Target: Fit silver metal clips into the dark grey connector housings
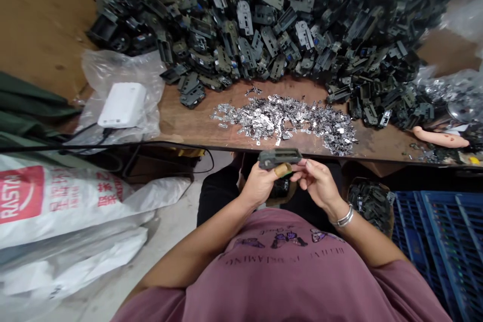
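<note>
My left hand (259, 184) is closed around a dark grey-green plastic housing (277, 158), held level just off the table's front edge. A yellowish wrap (283, 169) covers the thumb of that hand. At the housing's right end, the fingers of my right hand (319, 181) are bent together in a pinch; whatever they hold is too small to make out. A heap of small shiny metal clips (273, 116) lies on the table just beyond my hands. Behind it rises a large pile of similar dark plastic housings (264, 35).
On the wooden table (181, 121), a white box-shaped device (123, 104) with a cable rests on clear plastic. A flesh-coloured plastic piece (440, 137) lies at the right. Below are a container of dark parts (372, 204), blue crates (449, 241) and white sacks (75, 196).
</note>
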{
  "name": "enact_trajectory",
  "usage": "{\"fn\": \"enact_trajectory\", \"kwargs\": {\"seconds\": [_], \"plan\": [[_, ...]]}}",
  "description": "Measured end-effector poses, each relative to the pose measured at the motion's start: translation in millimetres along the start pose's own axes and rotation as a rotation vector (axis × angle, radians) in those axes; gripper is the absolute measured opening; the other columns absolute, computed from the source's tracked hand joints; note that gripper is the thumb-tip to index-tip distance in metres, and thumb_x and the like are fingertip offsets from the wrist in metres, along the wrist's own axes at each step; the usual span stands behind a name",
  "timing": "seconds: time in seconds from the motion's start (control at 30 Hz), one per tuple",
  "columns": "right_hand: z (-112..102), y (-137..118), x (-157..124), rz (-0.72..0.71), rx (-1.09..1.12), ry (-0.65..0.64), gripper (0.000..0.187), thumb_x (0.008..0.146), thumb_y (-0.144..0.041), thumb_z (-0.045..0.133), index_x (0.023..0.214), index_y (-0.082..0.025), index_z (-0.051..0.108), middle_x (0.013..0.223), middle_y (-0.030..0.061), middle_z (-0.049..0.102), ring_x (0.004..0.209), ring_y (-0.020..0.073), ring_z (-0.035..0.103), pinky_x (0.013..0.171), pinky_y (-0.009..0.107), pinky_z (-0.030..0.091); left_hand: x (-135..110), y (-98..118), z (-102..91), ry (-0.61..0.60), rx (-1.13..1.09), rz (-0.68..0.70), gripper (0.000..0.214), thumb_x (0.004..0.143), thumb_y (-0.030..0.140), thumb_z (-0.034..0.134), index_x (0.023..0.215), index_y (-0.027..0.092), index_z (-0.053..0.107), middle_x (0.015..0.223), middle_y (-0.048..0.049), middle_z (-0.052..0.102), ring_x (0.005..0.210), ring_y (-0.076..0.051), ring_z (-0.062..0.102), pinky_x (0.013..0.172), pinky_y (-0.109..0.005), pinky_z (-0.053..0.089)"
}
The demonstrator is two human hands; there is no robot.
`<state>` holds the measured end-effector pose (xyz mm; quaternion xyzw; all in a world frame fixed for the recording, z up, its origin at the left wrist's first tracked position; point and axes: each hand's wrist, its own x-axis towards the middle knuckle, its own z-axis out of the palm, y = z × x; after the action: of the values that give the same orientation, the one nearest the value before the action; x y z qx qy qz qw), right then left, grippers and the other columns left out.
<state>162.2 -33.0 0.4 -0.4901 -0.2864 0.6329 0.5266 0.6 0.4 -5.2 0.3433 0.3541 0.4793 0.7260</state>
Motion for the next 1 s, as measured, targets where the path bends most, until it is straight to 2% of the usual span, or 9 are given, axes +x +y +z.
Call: {"fn": "enact_trajectory", "kwargs": {"seconds": [0.07, 0.17, 0.27, 0.37, 0.53, 0.7, 1.0], "plan": [[9.5, 9.4, -0.4, -0.04, 0.077, 0.063, 0.033, 0.074, -0.044, 0.076, 0.092, -0.018, 0.068, 0.089, 0.0092, 0.076, 0.064, 0.0161, 0.069, 0.039, 0.018, 0.04, 5.0, -2.9, 1.8, 0.097, -0.193, -0.017, 0.024, 0.063, 0.029, 0.085, 0.078, 0.017, 0.07, 0.084, -0.0026, 0.073, 0.086, -0.018, 0.065, 0.087, -0.033, 0.049], [23.9, 20.0, 1.2, -0.189, 0.013, 0.119, 0.032, 0.074, -0.038, 0.077, 0.098, -0.019, 0.065, 0.092, 0.007, 0.075, 0.069, 0.0154, 0.069, 0.044, 0.02, 0.045, 11.7, 0.9, 4.1, 0.128, -0.408, -0.048, 0.019, 0.064, 0.024, 0.085, 0.073, 0.016, 0.07, 0.085, -0.0036, 0.073, 0.088, -0.018, 0.066, 0.086, -0.032, 0.05], [37.1, 25.5, 8.6, -0.339, -0.106, 0.117, 0.034, 0.073, -0.033, 0.078, 0.101, -0.021, 0.063, 0.095, 0.0053, 0.074, 0.075, 0.015, 0.068, 0.06, 0.026, 0.054, 14.9, 7.4, 7.5, 0.114, -0.499, -0.083, 0.012, 0.07, 0.021, 0.079, 0.074, 0.015, 0.07, 0.087, -0.0063, 0.074, 0.095, -0.021, 0.066, 0.095, -0.037, 0.048], [47.6, 27.1, 19.5, -0.408, -0.191, 0.123, 0.042, 0.069, -0.027, 0.079, 0.105, -0.022, 0.06, 0.095, 0.004, 0.072, 0.078, 0.0145, 0.067, 0.07, 0.029, 0.055, 15.6, 10.4, 11.1, 0.126, -0.526, -0.112, 0.009, 0.074, 0.019, 0.074, 0.082, 0.015, 0.071, 0.091, -0.0083, 0.074, 0.103, -0.025, 0.065, 0.099, -0.043, 0.047], [58.7, 28.6, 32.1, -0.429, -0.271, 0.136, 0.052, 0.063, -0.023, 0.081, 0.109, -0.022, 0.055, 0.092, 0.0015, 0.07, 0.08, 0.0151, 0.065, 0.071, 0.028, 0.052, 15.4, 10.6, 13.9, 0.173, -0.513, -0.106, 0.017, 0.075, 0.02, 0.072, 0.091, 0.016, 0.072, 0.099, -0.0089, 0.075, 0.108, -0.026, 0.065, 0.102, -0.045, 0.047], [65.6, 31.5, 34.4, -0.418, -0.257, 0.146, 0.037, 0.066, -0.02, 0.072, 0.098, -0.022, 0.053, 0.078, -0.004, 0.066, 0.06, 0.0094, 0.054, 0.056, 0.023, 0.044, 13.1, 6.3, 15.3, 0.156, -0.453, -0.03, 0.025, 0.069, 0.024, 0.078, 0.092, 0.016, 0.073, 0.097, -0.0086, 0.075, 0.105, -0.027, 0.066, 0.102, -0.044, 0.047], [63.4, 25.6, 27.5, -0.398, -0.245, 0.117, 0.03, 0.068, -0.025, 0.07, 0.094, -0.021, 0.055, 0.071, -0.0038, 0.063, 0.059, 0.0098, 0.055, 0.056, 0.022, 0.045, 13.6, 0.6, 13.2, 0.145, -0.446, -0.003, 0.029, 0.063, 0.025, 0.083, 0.088, 0.017, 0.071, 0.092, -0.0068, 0.075, 0.107, -0.027, 0.065, 0.103, -0.045, 0.046]]}}
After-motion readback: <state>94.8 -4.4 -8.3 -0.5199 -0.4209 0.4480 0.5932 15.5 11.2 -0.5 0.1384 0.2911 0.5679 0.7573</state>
